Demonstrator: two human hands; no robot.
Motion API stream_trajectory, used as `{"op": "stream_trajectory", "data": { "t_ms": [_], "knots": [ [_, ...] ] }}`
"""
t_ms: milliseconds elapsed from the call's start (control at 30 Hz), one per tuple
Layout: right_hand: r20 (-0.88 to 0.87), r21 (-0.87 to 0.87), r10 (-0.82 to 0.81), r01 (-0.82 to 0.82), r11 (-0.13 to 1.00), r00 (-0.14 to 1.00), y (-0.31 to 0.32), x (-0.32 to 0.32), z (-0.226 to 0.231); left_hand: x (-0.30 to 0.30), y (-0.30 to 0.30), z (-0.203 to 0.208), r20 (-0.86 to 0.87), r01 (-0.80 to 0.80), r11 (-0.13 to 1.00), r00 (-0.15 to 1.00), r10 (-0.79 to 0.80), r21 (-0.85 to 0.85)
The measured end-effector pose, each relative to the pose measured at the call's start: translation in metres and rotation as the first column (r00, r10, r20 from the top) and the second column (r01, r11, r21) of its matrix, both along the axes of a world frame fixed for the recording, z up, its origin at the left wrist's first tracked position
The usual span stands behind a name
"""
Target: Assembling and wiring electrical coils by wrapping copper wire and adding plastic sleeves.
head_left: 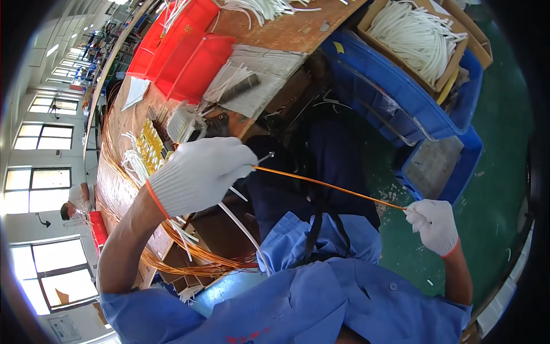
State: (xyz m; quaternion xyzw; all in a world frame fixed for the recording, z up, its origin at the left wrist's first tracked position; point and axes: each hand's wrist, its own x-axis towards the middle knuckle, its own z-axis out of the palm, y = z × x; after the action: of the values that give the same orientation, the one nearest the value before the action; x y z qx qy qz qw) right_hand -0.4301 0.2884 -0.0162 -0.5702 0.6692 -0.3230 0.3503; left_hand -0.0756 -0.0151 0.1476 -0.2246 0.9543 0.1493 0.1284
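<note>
Both my hands wear white knit gloves. A length of copper-coloured wire point(332, 183) stretches between them, bowing slightly above my lap. My left hand point(206, 172), beside the bench edge, is closed around the wire's left part. A short metal rod tip point(267, 156) pokes out past its fingers; the rest is hidden. Out to the right, my right hand point(432, 225) pinches the wire with its fingers closed. Below my left hand a white sleeve tube point(243, 229) hangs down toward my lap; whether the hand holds it, I cannot tell.
Red bins point(195, 66), a yellow block point(150, 150) and white tubes lie on the wooden bench point(281, 33). A bundle of copper wire point(197, 257) loops round its edge. At right, a blue crate point(395, 94) carries a cardboard box point(415, 43) of white tubes. Another person point(78, 200) is far left.
</note>
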Motion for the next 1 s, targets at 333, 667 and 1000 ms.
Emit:
{"op": "stream_trajectory", "data": {
  "t_ms": [333, 667, 1000],
  "knots": [
    [-0.367, -0.373, 0.249, -0.387, 0.843, 0.896, -0.147, 0.137, 0.037, 0.015, 0.016, -0.014, -0.110, 0.006, 0.989, 0.994, -0.023, -0.150],
    [-0.389, -0.547, 0.025, -0.252, 0.798, 0.921, -0.186, 0.202, 0.035, 0.066, -0.018, -0.005, -0.012, 0.142, 0.867, 0.986, -0.168, -0.478],
    [-0.015, 0.091, 0.298, -0.296, 0.951, 0.954, -0.122, 0.022, 0.058, 0.063, -0.011, -0.010, -0.129, 0.009, 0.886, 0.989, -0.077, -0.464]
  ]
}}
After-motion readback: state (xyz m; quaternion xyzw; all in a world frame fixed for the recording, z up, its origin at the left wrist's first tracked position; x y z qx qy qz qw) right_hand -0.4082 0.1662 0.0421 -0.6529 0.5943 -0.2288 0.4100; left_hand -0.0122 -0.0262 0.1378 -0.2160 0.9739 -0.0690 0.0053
